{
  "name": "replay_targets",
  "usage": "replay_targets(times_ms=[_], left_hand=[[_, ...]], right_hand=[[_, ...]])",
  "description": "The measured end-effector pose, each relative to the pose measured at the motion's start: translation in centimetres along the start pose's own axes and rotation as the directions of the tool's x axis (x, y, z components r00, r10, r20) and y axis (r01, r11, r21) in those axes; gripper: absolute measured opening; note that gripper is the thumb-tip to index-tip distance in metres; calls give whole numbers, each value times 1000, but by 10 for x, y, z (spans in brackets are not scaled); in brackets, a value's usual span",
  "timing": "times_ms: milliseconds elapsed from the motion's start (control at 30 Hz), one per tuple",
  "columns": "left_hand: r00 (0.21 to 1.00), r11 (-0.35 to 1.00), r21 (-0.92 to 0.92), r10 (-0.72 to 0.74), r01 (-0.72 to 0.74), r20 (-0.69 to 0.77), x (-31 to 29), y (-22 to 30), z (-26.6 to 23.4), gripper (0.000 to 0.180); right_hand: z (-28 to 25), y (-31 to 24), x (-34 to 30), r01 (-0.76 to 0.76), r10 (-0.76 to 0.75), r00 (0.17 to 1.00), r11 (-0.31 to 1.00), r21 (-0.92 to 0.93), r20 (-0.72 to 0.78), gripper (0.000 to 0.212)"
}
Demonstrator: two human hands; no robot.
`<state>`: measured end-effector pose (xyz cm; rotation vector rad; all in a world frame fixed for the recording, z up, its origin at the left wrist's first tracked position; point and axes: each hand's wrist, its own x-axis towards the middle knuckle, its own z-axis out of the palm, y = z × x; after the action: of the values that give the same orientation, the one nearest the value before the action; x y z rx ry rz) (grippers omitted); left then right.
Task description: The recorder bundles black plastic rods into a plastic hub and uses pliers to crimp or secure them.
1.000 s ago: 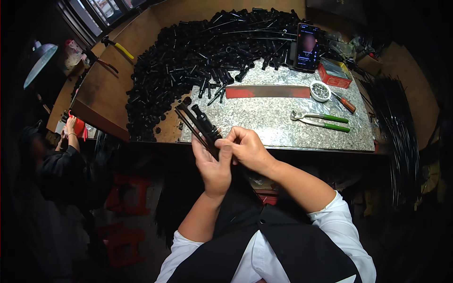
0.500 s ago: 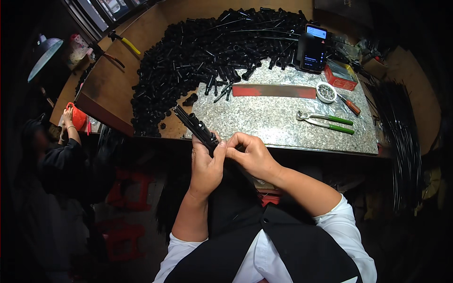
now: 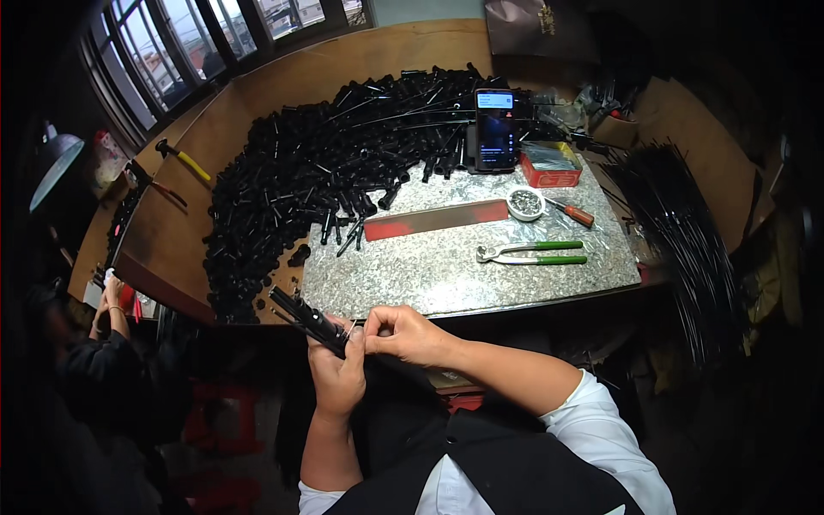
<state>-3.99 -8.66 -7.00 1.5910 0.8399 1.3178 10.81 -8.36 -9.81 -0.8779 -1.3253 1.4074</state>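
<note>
The surface (image 3: 386,279) was a grey speckled slab, with brown wooden boards (image 3: 163,236) standing around its left and far sides. A barred window (image 3: 206,39) opened beyond them, a pale lamp (image 3: 58,172) leaned in at far left, and a red stool (image 3: 223,421) sat in shadow below. Another person's hands (image 3: 112,300) were at work farther left. A great heap of black tubular parts (image 3: 318,163) filled the boarded corner and spilled onto the slab's edge.

A white bowl (image 3: 525,219) held small shiny metal bits; just behind it, a red box (image 3: 550,178) was filled with thin pale pieces too small to tell apart. A phone (image 3: 495,137) stood upright beside the box. A red-and-brown strip (image 3: 436,221), a screwdriver (image 3: 578,215) and green-handled pincers (image 3: 541,259) lay nearby, and long black rods (image 3: 691,249) hung in a bundle at right.

The person's left hand (image 3: 336,373) was clamped around a bunch of black parts (image 3: 305,316), tilted up leftward near the slab's front edge. The right hand (image 3: 408,335), close beside it, had thumb and forefinger pinched together; whether anything was between them could not be told.
</note>
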Motion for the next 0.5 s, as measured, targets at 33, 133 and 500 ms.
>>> replay_targets(times_ms=[33,133,500], left_hand=[[1000,1000,18,-1,1,6,1,1,1,15],[1000,993,117,16,-15,-2,2,5,8,12],[987,953,258,145,-158,68,1,-2,30,18]], right_hand=[[-2,-3,0,5,-4,1000,999,-34,13,14],[-6,2,-1,11,-11,1000,1000,-10,-4,14],[-19,7,-22,52,-48,999,976,211,-25,13]])
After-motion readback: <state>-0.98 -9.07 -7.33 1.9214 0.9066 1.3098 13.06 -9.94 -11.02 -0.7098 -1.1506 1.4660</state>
